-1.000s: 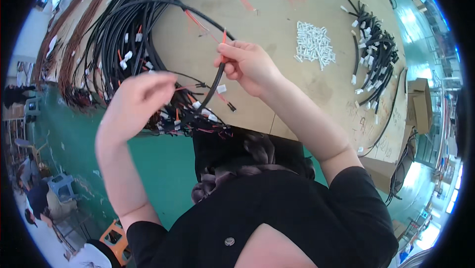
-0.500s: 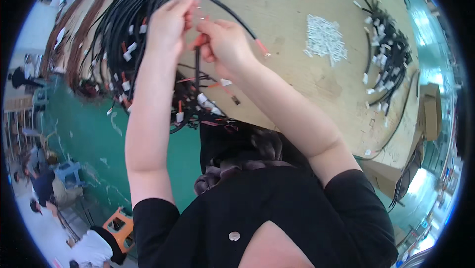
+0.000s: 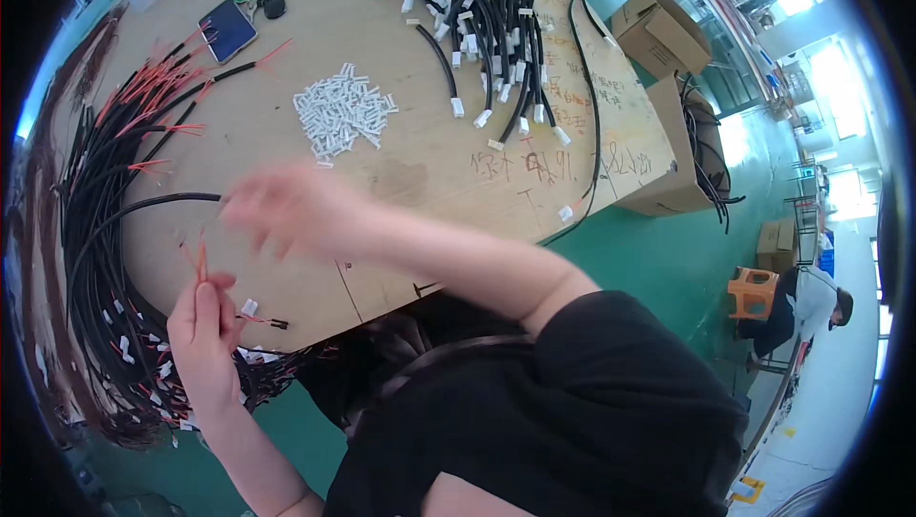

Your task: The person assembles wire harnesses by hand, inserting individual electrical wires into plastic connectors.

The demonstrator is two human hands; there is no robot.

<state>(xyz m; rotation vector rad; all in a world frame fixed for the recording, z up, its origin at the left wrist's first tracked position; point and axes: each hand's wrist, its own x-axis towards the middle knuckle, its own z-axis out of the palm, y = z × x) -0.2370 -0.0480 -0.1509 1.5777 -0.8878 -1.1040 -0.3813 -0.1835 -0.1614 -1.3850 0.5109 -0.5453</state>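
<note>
Hands now apart, left hand (image 3: 203, 338) pinching red wires (image 3: 197, 259).

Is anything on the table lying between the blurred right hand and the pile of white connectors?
Nothing visible does. The right hand is blurred over bare wood just below the pile of white connectors; the strip of table between them holds nothing. The left hand holds thin red wires off to the side.

left hand (image 3: 205, 341) pinching red wires (image 3: 198, 258), blurred right hand (image 3: 286, 207)

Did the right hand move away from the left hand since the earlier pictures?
Yes. The right hand, blurred, is now apart from the left hand, up the wooden table towards the pile of white connectors.
</note>
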